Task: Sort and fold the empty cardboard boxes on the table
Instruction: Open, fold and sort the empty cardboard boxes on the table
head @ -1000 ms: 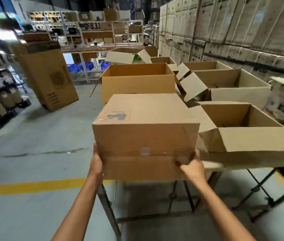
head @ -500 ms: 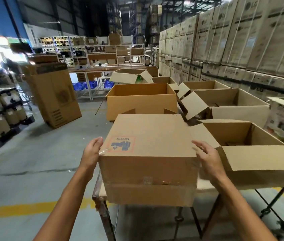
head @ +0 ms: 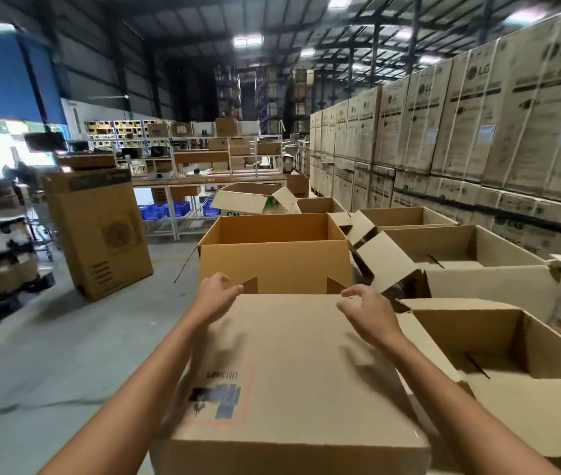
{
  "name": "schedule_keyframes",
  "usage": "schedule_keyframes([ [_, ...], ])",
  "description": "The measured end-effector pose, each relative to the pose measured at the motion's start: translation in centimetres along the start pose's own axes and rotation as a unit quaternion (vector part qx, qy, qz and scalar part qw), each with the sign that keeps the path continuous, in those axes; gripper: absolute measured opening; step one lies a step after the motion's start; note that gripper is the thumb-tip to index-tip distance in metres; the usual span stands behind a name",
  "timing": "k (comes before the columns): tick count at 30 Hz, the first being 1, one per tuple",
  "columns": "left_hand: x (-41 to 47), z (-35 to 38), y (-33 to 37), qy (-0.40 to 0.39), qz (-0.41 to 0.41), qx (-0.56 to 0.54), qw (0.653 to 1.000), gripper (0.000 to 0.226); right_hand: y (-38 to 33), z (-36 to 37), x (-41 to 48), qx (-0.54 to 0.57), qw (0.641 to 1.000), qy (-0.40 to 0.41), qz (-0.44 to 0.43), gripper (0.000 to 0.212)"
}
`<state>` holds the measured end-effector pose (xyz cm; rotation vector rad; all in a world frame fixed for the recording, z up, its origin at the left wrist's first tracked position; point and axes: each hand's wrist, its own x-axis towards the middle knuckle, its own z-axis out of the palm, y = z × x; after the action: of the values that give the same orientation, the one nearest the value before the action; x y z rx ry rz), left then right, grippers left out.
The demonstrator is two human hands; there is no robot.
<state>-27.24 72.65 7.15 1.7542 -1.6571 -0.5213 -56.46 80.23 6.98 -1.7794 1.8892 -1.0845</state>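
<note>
- Cardboard box, closed on top, sits nearest the camera, directly under both forearms; a blue and black printed label inside a faint red frame marks its near left part.
- Left hand reaches to the far left corner of that box, fingers loosely bent and thumb pointing right along the far edge; nothing is pinched in it, and whether it touches the cardboard cannot be told.
- Right hand hovers near the far right corner, fingers curled like a loose claw with a gap between them and the thumb, holding nothing; contact with the lid is unclear.
- Just behind the closed box stands an open orange-brown box, its flaps down and inside bare.
- Just beside it on the right lies an open pale box with one flap hanging toward the closed one.
- Further open boxes crowd behind that, flaps at odd angles.
- Tall stacked cartons wall off the right side.
- One upright carton stands on the concrete floor at the left, well apart.
- Blue crates sit under shelving beyond.
</note>
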Motion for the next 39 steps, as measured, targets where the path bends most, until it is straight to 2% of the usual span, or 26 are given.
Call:
schedule_keyframes([
  [4,5.1,3.5,-0.8,0.001,-0.059,0.048,0.997,0.064,1.9,1.8,6.4,-0.070,0.996,-0.019,0.047,0.051],
  [7,6.9,6.0,-2.0,-0.064,-0.108,0.173,0.977,0.077,3.6,3.1,9.4,-0.124,0.988,-0.048,0.079,0.071],
  [9,7.5,6.9,-2.2,-0.059,-0.110,0.230,0.965,0.080,4.7,3.7,10.4,-0.113,0.982,-0.091,0.122,0.076],
  [12,8.2,7.2,-2.6,-0.046,-0.116,0.253,0.960,0.079,6.1,4.6,11.5,-0.096,0.976,-0.127,0.149,0.074],
  [16,8.5,7.1,-3.1,-0.035,-0.115,0.275,0.954,0.073,6.4,4.8,11.9,-0.090,0.979,-0.115,0.145,0.072],
  [19,8.4,7.1,-2.9,-0.036,-0.127,0.286,0.949,0.077,6.8,4.8,12.1,-0.080,0.979,-0.119,0.145,0.068],
  [25,7.7,6.4,-2.3,-0.045,-0.125,0.289,0.948,0.077,6.5,4.4,11.3,-0.074,0.982,-0.119,0.128,0.044],
  [29,6.5,5.6,-2.0,-0.034,-0.102,0.270,0.957,0.070,6.1,3.4,10.2,-0.037,0.977,-0.125,0.167,0.052],
  [33,4.7,5.0,-0.9,-0.013,-0.080,0.247,0.966,0.064,6.0,1.9,7.7,-0.034,0.978,-0.090,0.185,0.069],
  [39,0.8,3.3,2.2,0.059,-0.072,0.235,0.967,0.062,4.6,-0.9,2.8,-0.047,0.987,-0.025,0.151,0.044],
])
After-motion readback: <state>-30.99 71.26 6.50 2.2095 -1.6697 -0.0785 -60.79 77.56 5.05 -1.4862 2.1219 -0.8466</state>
